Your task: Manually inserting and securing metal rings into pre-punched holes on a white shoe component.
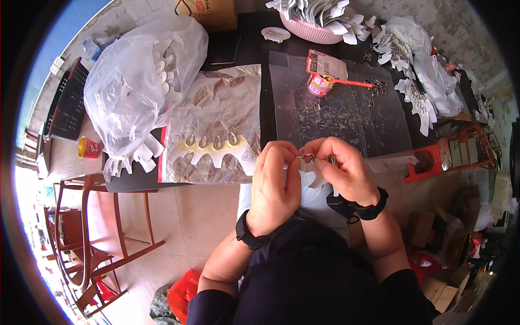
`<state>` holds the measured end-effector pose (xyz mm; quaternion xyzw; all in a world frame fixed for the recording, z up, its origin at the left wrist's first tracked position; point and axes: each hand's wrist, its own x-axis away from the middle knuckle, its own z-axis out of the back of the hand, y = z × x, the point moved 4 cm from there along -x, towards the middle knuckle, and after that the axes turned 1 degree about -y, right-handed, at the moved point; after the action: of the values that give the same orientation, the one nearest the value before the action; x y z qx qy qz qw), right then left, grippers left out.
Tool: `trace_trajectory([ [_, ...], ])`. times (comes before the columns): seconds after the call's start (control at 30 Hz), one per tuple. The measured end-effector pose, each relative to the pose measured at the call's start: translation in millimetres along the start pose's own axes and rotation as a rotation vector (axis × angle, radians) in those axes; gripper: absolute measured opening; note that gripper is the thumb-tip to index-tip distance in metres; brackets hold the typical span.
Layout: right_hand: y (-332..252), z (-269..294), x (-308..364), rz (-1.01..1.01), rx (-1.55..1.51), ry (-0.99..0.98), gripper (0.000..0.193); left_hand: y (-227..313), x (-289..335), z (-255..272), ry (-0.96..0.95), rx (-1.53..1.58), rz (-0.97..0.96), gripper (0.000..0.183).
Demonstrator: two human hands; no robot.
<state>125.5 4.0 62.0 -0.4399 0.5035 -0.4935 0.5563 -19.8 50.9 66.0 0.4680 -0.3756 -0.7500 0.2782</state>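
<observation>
Close together at the table's front edge, my left hand [275, 181] and my right hand [351, 174] both pinch a white scalloped piece [307, 166]. A dark metal ring [309, 158] sits at its upper edge between my fingertips. More rings by my right fingers are partly hidden. Left of my hands, a similar scalloped strip [227, 156] lies on a clear plastic bag [216, 103], its upper band yellowish, with several oval metal rings [218, 142] standing along it. Beyond my hands stands an open tin [320, 85] with a red stick [352, 82] across it.
Loose rings [379, 86] lie right of the tin on a stained clear sheet [336, 119]. A pink basket [311, 30] of white pieces stands at the back. A bulging plastic bag [130, 81] fills the left. Finished-looking strips [417, 105] lie right, above a red stool [428, 162].
</observation>
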Motion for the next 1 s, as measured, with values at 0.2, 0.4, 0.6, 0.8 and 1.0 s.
trace_trajectory([
  [0.2,-1,1,-2,0.01,0.035,0.02,0.004,-4,1,-2,0.013,0.137,0.055,0.016],
  [0.4,1,-1,-1,0.002,-0.023,0.049,0.003,-10,3,-6,0.018,0.185,0.098,0.015],
  [0.6,-6,-1,-1,0.058,0.184,0.043,0.006,-17,10,-8,-0.012,0.45,0.313,0.01],
  [0.8,-16,-2,0,0.196,0.344,0.046,0.01,-18,12,-4,-0.061,0.725,0.527,0.009],
  [1.0,-19,-7,2,0.288,0.363,0.067,0.01,-19,17,-2,-0.05,0.878,0.563,0.009],
])
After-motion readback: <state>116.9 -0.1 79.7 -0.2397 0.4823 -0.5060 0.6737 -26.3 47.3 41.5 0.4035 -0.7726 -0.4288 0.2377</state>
